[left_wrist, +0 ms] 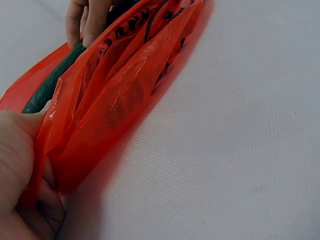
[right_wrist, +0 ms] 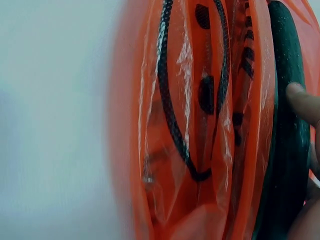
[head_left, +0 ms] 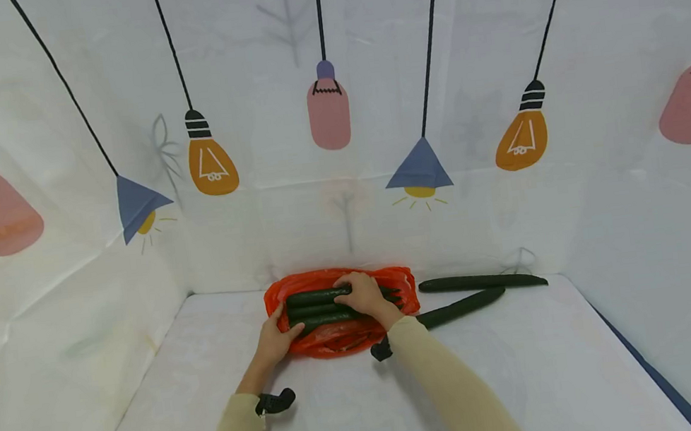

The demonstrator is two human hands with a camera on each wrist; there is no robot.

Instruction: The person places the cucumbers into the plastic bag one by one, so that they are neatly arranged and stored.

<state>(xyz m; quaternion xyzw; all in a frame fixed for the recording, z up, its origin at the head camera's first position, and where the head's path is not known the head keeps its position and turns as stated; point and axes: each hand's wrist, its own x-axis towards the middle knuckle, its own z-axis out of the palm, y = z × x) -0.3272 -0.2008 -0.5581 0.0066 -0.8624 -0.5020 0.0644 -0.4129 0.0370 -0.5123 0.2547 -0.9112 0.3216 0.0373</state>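
A white backdrop (head_left: 296, 228) printed with hanging lamps (head_left: 330, 118) stands beyond the left grip (head_left: 273, 339) and the right grip (head_left: 365, 294). The white table (head_left: 343, 415) spreads beneath both. The red bag (head_left: 318, 344) lies just right of the left grip and under the right one, mouth open. Two loose cucumbers (head_left: 481, 282) rest right of the right grip. The bagged cucumbers (head_left: 313, 311) lie side by side between the grips. The left grip pinches the bag's edge; the right grip holds a bagged cucumber with thumb and fingers. Black wrist devices (head_left: 276, 401) sit just behind each grip.
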